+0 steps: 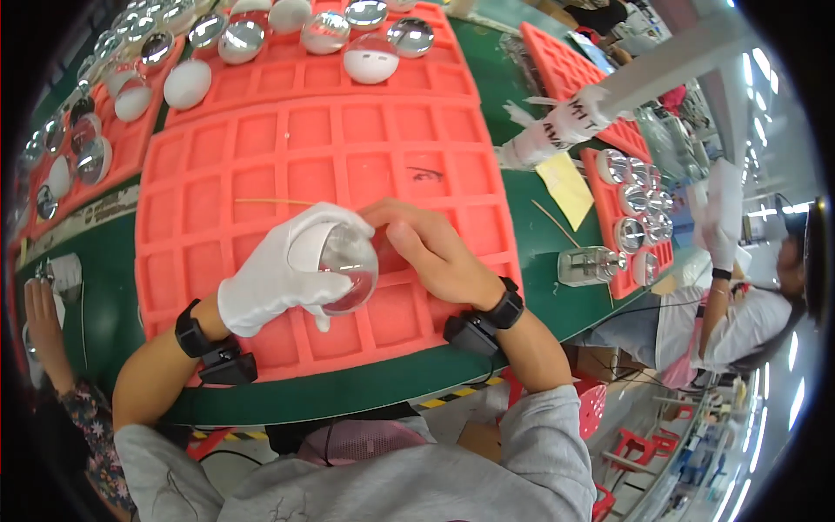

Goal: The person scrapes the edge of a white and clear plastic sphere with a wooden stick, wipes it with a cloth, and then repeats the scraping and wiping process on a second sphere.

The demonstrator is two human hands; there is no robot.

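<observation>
My left hand (270, 274), in a white glove, is closed around a rounded clear glass globe (358, 271) with a white part on its left side. It holds the globe over the red foam tray (209, 143). My right hand (435, 252) is bare. Its fingers reach to the globe's upper right edge, beside the gloved fingertips, and its thumb is apart from them. Some of the right fingertips are hidden, and I cannot tell if they press on the glass. A thin wooden stick (274, 202) lies on the tray just beyond the glove.
Silvered and white globes (242, 42) fill trays at the far left. To the right stand a glass bottle (584, 266), yellow paper (567, 191), another stick (555, 221) and a tray of silvered globes (633, 200). A wrapped post (565, 126) rises there. Co-workers are on both sides.
</observation>
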